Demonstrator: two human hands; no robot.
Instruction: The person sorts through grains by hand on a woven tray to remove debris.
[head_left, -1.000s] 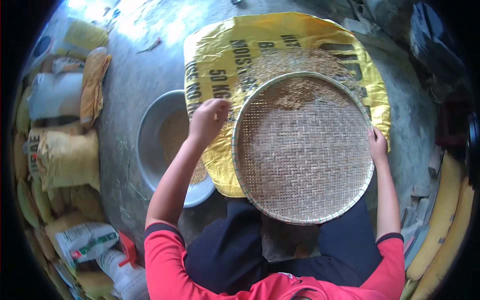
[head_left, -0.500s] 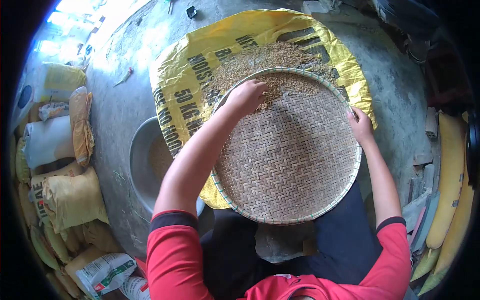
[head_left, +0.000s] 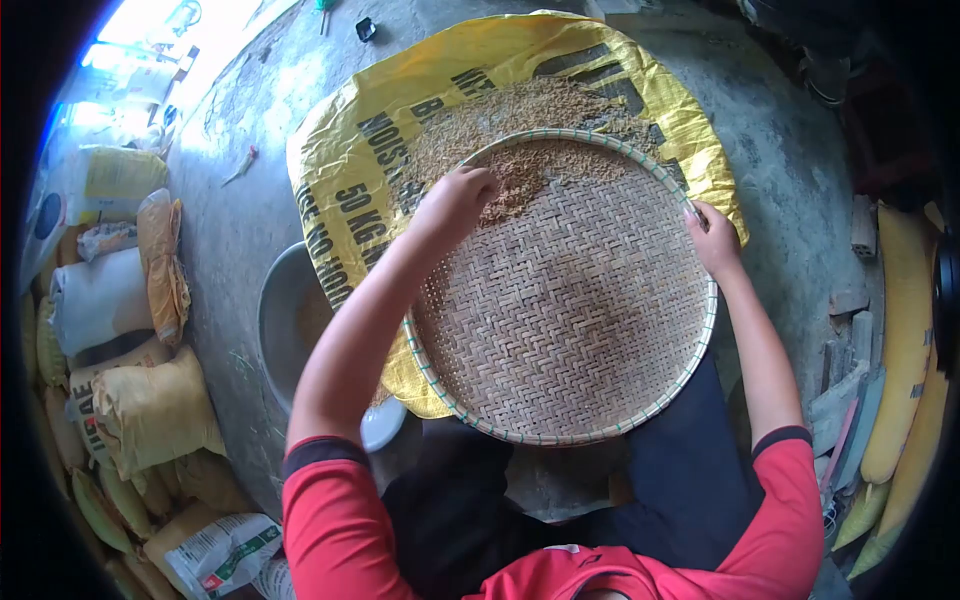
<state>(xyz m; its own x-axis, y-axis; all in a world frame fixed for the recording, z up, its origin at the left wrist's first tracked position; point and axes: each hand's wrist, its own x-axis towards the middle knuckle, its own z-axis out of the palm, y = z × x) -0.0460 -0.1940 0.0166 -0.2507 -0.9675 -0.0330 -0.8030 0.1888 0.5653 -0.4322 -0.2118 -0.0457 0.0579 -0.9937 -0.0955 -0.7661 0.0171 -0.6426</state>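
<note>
Woven tray (head_left: 560, 300), rim pinched by the right hand (head_left: 716, 240), carries grain (head_left: 545, 165) under the left hand (head_left: 455, 205), grip curled shut.

Round woven tray (head_left: 570, 300), grain (head_left: 545, 165) at far rim

Metal basin (head_left: 285, 320) is half covered by the left forearm (head_left: 365, 320) and the yellow sack (head_left: 340, 170). The sack's print is cut short by the woven tray (head_left: 560, 300). Fingertips of the left hand (head_left: 455, 205) are buried in grain (head_left: 540, 165).

Grey concrete floor (head_left: 790, 170), daylight glaring at upper left. Filled sacks (head_left: 150, 410) are stacked along the left; yellow sacks (head_left: 905, 340) line the right.
</note>
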